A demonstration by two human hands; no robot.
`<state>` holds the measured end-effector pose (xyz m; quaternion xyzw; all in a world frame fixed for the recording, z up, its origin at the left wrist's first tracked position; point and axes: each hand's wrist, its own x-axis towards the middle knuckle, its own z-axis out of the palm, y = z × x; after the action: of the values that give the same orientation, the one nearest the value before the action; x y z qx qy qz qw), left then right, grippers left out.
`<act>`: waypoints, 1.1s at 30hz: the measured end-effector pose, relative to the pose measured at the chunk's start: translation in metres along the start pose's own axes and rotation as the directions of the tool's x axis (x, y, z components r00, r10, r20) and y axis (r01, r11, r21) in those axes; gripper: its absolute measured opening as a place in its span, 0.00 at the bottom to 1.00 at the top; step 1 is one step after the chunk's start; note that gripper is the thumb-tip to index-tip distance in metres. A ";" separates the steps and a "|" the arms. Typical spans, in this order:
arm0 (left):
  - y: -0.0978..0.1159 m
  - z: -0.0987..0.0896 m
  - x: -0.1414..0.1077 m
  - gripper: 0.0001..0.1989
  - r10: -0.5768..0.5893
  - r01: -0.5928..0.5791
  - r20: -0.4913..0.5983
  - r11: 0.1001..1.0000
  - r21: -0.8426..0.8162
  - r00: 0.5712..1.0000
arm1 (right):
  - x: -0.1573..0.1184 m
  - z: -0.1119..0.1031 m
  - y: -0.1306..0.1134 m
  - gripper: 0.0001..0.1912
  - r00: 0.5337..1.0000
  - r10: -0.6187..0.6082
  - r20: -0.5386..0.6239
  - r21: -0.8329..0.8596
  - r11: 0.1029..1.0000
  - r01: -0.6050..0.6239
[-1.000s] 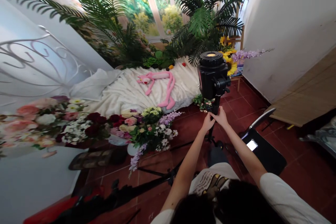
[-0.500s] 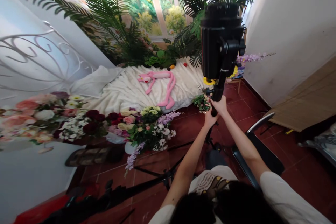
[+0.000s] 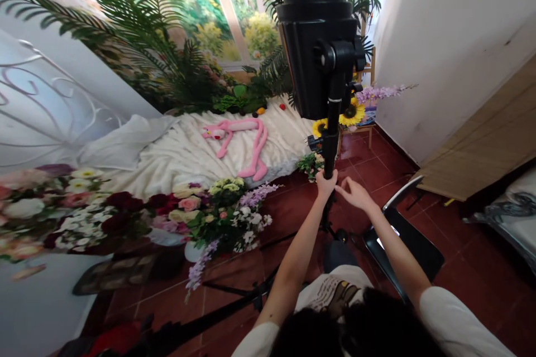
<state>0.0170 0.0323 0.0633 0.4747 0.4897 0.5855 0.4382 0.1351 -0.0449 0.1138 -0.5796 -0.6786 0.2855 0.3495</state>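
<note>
A black studio light [image 3: 316, 50] stands upright in front of me on a black light stand [image 3: 330, 153]. My left hand [image 3: 325, 184] is closed around the stand's pole, below a clamp knob [image 3: 314, 143]. Just right of the pole is my right hand [image 3: 355, 194], off the pole, its thumb and fingers parted and slightly bent, with nothing visible in them. Beyond the stand, a pink plush toy [image 3: 255, 142] lies on a cream blanket [image 3: 167, 153].
Bunches of artificial flowers [image 3: 218, 212] line the bed's near side. A black folding chair [image 3: 404, 248] stands at my right on the red tile floor [image 3: 473, 268]. Another black stand [image 3: 218, 312] slants across the lower left. Sunflowers [image 3: 352, 111] and a brown panel [image 3: 473, 139] are farther right.
My right hand has come off the pole and moved slightly right, while my left hand stays around it. The view has shifted, and the light appears farther left and higher.
</note>
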 end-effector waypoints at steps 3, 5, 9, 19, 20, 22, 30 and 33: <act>-0.001 0.001 0.001 0.17 0.022 -0.021 -0.002 0.999 0.039 1.000 | -0.021 0.030 0.028 0.19 0.992 0.103 0.066 -0.014 0.995 -0.102; -0.001 0.001 0.001 0.17 0.020 -0.020 0.002 0.999 0.040 1.000 | -0.025 0.052 0.037 0.18 0.988 0.150 0.034 0.124 0.980 -0.153; -0.003 0.000 0.000 0.15 -0.011 0.011 -0.001 1.000 0.030 1.000 | -0.024 0.090 0.041 0.20 0.936 0.319 0.150 0.672 0.662 -0.333; 0.013 -0.011 -0.005 0.16 -0.006 0.002 0.144 1.000 0.029 0.990 | -0.019 0.105 0.031 0.15 0.831 0.331 0.448 0.864 -0.399 -0.307; 0.021 -0.015 -0.006 0.16 0.031 -0.035 0.172 0.999 0.019 0.985 | -0.020 0.106 0.031 0.14 0.822 0.343 0.455 0.855 -0.425 -0.296; 0.037 -0.030 -0.009 0.16 0.127 -0.129 0.222 0.992 -0.007 0.967 | -0.026 0.109 0.034 0.12 0.793 0.386 0.472 0.844 -0.458 -0.279; 0.003 -0.154 -0.076 0.19 0.000 -0.023 0.164 0.990 0.141 0.987 | -0.072 0.147 0.055 0.08 0.664 0.440 0.605 0.793 -0.412 -0.450; -0.042 -0.218 -0.131 0.18 -0.185 0.152 0.107 0.954 0.258 0.977 | -0.082 0.162 0.050 0.07 0.648 0.439 0.622 0.782 -0.387 -0.489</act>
<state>-0.1740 -0.1244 -0.0096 0.5192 0.5684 0.4478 0.4547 0.0410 -0.1142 -0.0340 -0.3486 0.0666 0.8029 0.4790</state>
